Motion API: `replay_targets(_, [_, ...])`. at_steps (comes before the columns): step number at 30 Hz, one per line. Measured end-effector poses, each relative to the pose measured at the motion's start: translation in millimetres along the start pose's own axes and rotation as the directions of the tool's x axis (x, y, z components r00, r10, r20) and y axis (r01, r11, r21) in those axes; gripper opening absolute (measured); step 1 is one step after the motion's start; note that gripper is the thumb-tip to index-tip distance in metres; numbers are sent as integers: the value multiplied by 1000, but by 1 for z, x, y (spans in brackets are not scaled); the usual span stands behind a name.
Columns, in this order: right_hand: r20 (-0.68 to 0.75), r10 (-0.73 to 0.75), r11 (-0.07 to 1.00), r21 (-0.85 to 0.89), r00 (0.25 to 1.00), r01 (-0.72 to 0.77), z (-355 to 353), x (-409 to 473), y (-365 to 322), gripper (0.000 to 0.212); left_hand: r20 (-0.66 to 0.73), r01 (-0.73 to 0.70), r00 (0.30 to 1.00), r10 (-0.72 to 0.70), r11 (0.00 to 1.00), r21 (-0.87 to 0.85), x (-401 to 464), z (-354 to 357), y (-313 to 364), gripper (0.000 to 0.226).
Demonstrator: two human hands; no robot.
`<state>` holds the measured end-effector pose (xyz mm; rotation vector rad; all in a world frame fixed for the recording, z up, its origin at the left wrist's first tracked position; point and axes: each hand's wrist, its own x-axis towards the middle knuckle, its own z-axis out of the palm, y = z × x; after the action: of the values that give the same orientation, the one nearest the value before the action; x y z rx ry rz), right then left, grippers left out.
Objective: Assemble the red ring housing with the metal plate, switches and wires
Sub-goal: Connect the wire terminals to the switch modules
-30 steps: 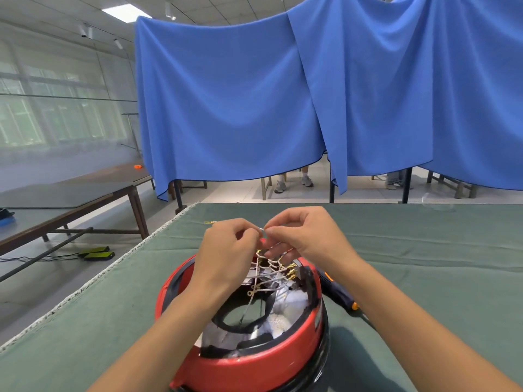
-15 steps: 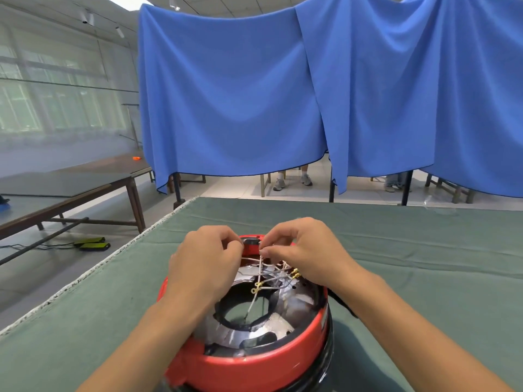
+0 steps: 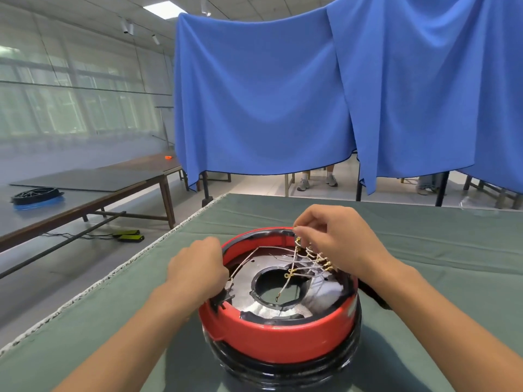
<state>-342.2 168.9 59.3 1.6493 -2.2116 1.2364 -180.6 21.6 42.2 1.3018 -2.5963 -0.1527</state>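
Your left hand (image 3: pixel 198 267) and right hand (image 3: pixel 336 239) each pinch wires (image 3: pixel 304 260) above the red ring housing (image 3: pixel 278 339); open bench (image 3: pixel 424 230) lies beyond.

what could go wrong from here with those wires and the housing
1. The wires cross in a loose web above the metal plate, so they may tangle or land on the wrong terminal.
2. The right hand pinches wire ends at the far rim, while the left hand holds one white wire taut; a hard tug might loosen a brass connector.
3. The red ring housing sits on a black base, so sideways pull might shift it.
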Motion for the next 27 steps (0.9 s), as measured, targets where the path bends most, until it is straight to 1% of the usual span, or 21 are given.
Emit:
replay_targets(3, [-15,23,997,73,1000,-22,-12,3,-5,15,65,-142,987,146,988,-56,16,-3,-4,38])
replay_targets(5, [-15,34,994,101,999,-32,-20,6,-7,14,133,-245,957,259,963,-113,26,-8,-5,49])
replay_targets(7, [7,57,993,107,998,-57,-26,6,-7,14,168,-327,919,357,927,-181,36,-12,-3,55])
replay_targets(10, [49,103,988,108,993,-108,-28,7,-4,18,148,-398,880,452,871,-289,43,-12,11,53])
replay_targets(14, [116,155,983,77,981,-165,-20,8,-2,19,79,-467,835,544,778,-421,45,-4,43,41])
replay_targets(16, [144,187,977,79,972,-200,-15,7,1,17,32,-488,825,565,739,-464,43,1,59,31])
replay_targets(18, [170,229,968,61,959,-242,-10,6,4,15,27,-498,817,575,730,-468,41,3,69,24])
replay_targets(21, [206,278,959,-5,938,-284,-8,6,10,14,139,-493,783,606,742,-454,39,4,70,28])
replay_targets(22, [216,289,956,-22,933,-292,-8,5,12,14,155,-481,785,599,749,-456,39,3,67,28])
replay_targets(23, [221,296,955,-33,929,-296,-8,5,13,14,148,-458,802,579,755,-469,39,3,63,26])
replay_targets(25, [213,300,954,-46,930,-297,-7,5,14,15,110,-392,857,504,774,-497,40,0,52,22])
replay_targets(27, [201,303,953,-58,931,-298,-6,5,15,15,92,-338,896,434,803,-491,41,-1,41,23])
